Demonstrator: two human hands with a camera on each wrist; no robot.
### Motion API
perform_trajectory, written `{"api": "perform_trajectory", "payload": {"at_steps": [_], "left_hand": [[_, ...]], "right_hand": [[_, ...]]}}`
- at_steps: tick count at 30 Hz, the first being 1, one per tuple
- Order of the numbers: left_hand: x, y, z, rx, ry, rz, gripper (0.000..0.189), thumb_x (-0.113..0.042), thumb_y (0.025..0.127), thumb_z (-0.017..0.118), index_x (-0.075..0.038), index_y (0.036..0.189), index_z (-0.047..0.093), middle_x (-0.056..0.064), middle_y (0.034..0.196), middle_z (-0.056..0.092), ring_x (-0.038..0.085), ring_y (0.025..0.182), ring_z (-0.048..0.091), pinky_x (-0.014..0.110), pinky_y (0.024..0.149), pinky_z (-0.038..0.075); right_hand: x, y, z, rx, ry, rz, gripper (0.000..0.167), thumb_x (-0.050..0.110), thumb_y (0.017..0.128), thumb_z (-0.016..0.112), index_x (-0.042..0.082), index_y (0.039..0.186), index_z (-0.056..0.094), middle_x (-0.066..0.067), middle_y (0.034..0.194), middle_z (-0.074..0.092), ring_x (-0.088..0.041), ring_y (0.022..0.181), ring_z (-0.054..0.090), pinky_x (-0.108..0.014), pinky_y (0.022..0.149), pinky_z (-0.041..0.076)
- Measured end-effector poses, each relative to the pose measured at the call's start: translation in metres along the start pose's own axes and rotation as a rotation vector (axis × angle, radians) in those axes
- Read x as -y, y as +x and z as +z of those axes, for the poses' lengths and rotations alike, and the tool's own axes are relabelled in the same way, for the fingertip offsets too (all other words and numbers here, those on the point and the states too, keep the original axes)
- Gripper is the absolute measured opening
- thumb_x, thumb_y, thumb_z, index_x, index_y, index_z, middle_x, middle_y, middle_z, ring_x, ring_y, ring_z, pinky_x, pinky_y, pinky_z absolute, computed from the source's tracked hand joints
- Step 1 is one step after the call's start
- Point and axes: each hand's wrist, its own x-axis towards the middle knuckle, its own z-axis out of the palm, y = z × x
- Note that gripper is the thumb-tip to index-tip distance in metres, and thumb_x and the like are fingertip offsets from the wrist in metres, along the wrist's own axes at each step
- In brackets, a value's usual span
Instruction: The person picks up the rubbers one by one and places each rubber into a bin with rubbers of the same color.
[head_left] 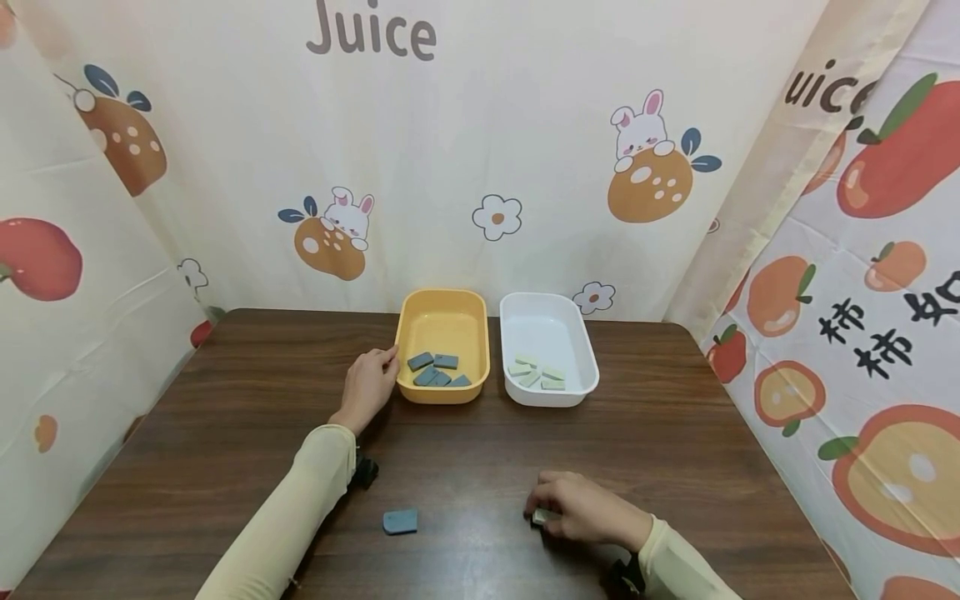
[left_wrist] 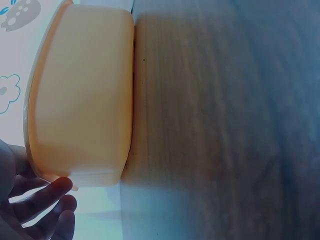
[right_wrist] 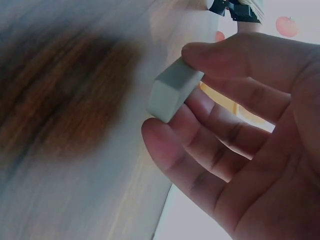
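My left hand [head_left: 367,385] is at the left side of a yellow plastic tray [head_left: 482,354], its fingers curled at the rim near the front corner. In the left wrist view the fingertips [left_wrist: 62,185] meet the tray's edge; part of the hand is hidden behind the rim. Several blue-grey blocks [head_left: 446,362] lie in this tray. My right hand [head_left: 588,508], low over the table, pinches a small pale green eraser-like block [right_wrist: 172,90] between thumb and fingers. On the table between the forearms lies one blue-grey block [head_left: 400,522] with a rounded corner.
A white tray [head_left: 587,379] stands just right of the yellow one, with several pale green blocks [head_left: 553,374] in it. Both trays sit at the back of the dark wooden table [head_left: 465,450]. A printed curtain [head_left: 465,150] hangs behind it.
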Motion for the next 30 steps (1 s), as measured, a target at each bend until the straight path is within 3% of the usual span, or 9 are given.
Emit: {"api": "perform_trajectory", "payload": {"at_steps": [6, 15, 30], "left_hand": [[-0.001, 0.0, 0.0, 0.003, 0.0, -0.005, 0.034, -0.016, 0.097, 0.057, -0.003, 0.128, 0.064, 0.019, 0.113, 0.069, 0.035, 0.093, 0.061, 0.048, 0.08, 0.049], [0.0, 0.0, 0.0, -0.009, 0.001, 0.003, 0.034, -0.015, 0.097, 0.056, -0.003, 0.127, 0.064, 0.019, 0.112, 0.07, 0.035, 0.093, 0.061, 0.049, 0.079, 0.049], [0.001, 0.0, 0.001, -0.033, -0.015, 0.008, 0.033, -0.014, 0.096, 0.057, -0.003, 0.126, 0.065, 0.018, 0.11, 0.071, 0.035, 0.088, 0.061, 0.048, 0.076, 0.048]], "right_hand": [[-0.002, 0.001, -0.004, -0.045, -0.016, -0.044, 0.021, 0.002, 0.079, 0.07, 0.014, 0.097, 0.073, 0.008, 0.084, 0.056, 0.002, 0.07, 0.046, -0.014, 0.062, 0.041], [-0.004, 0.003, -0.013, -0.08, 0.004, -0.001, 0.018, 0.004, 0.081, 0.071, 0.013, 0.097, 0.072, 0.009, 0.083, 0.055, 0.0, 0.071, 0.049, -0.015, 0.063, 0.044], [-0.009, 0.012, -0.031, -0.212, -0.016, -0.045, 0.022, -0.001, 0.079, 0.071, 0.006, 0.1, 0.073, 0.003, 0.084, 0.057, -0.003, 0.072, 0.053, -0.017, 0.064, 0.047]]}}
